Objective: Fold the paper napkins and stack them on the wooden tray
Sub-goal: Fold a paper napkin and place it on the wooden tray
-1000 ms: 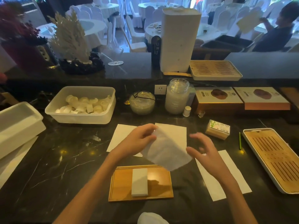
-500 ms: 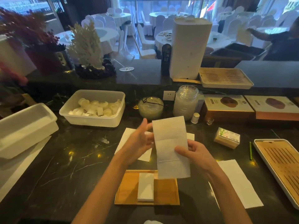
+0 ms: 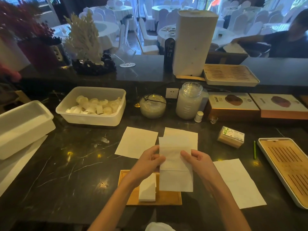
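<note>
I hold a white paper napkin point(image 3: 175, 165) upright above the counter, folded into a long strip. My left hand point(image 3: 150, 161) pinches its left edge and my right hand point(image 3: 197, 160) pinches its right edge. Below it lies the small wooden tray point(image 3: 168, 198), with one folded napkin point(image 3: 147, 190) lying on its left half. Three unfolded napkins lie flat on the dark marble counter: one to the left point(image 3: 136, 141), one partly hidden behind the held napkin point(image 3: 190, 135), and one to the right point(image 3: 240, 182).
A white tub of small white items point(image 3: 93, 105) and a white bin point(image 3: 21, 125) stand at the left. A glass bowl point(image 3: 152, 105), a jar point(image 3: 189, 100), boxes point(image 3: 233, 104), a toothpick box point(image 3: 230, 136) and a slatted tray point(image 3: 286, 169) stand behind and right. A person reaches beyond the bar.
My right hand, empty a second ago, has taken the napkin's right edge. The napkin has gone from a crumpled sheet to a flat upright strip held between both hands.
</note>
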A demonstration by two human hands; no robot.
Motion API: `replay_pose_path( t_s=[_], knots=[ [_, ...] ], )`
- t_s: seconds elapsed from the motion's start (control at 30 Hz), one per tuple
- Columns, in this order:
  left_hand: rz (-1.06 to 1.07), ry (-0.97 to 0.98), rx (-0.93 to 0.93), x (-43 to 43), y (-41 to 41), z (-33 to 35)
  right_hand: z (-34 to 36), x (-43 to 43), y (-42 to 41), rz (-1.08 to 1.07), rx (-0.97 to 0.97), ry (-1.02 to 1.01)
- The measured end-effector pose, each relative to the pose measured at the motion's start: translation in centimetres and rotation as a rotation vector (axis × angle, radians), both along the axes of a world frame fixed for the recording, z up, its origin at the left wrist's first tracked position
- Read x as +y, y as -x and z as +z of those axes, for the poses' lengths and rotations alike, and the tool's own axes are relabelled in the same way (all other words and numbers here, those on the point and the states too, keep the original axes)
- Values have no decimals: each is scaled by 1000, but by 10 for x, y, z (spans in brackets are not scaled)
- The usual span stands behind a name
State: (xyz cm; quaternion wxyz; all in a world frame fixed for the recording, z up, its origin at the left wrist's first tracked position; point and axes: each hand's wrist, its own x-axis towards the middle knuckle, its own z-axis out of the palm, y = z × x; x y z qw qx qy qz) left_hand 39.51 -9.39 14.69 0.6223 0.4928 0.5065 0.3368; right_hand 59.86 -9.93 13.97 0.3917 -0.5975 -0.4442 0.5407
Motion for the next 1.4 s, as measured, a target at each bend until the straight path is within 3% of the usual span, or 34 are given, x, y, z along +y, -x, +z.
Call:
replay_pose_path(
  t_s=[0.17,0.37,0.7,1.03,1.4],
  knots=[
    [-59,22,-1,1,3,3,-3,-2,-3,-28,-8,-7],
    [11,8,22,2,3,-1,-8,-1,1,-10,-64,5],
    [32,26,-49,1,19,1,-2,-4,3,8,147,-3],
    [17,60,-108,-2,14,5,9,6,3,-19,43,-146],
    [38,139,-165,0,14,11,8,7,1,-30,33,-163]
  ],
)
